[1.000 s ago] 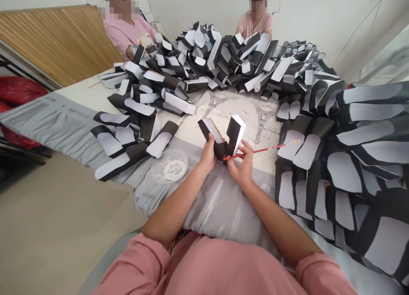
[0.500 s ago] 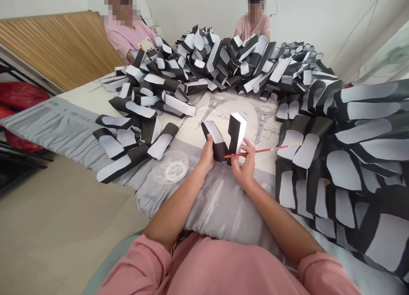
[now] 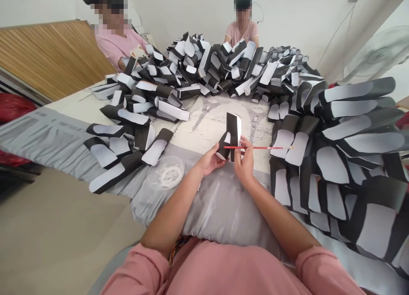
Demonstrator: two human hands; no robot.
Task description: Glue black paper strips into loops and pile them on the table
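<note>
Black-and-white folded card piece [image 3: 232, 131] held upright above the pillow [image 3: 223, 205], clear of the surrounding card stacks [image 3: 332, 158]. Left hand [image 3: 209, 161] cups its lower end, fingers part-open. Right hand [image 3: 244, 161] grips card and red paintbrush [image 3: 265, 147], tip out near the stacks. Dish of white paste [image 3: 168, 173] just left, in reach.

1. Black-and-white card piece [image 3: 233, 131]: lower end hidden behind right hand [image 3: 244, 161].
2. Red paintbrush [image 3: 258, 147]: tip too small to tell.
3. Clear dish [image 3: 166, 175]: white contents too small to tell.
4. Far co-worker [image 3: 241, 31] & co-worker at L of pic [image 3: 113, 44]: hands hidden behind card pile [image 3: 204, 69].
5. Card stack [image 3: 361, 158]: cut off by R pic edge.
</note>
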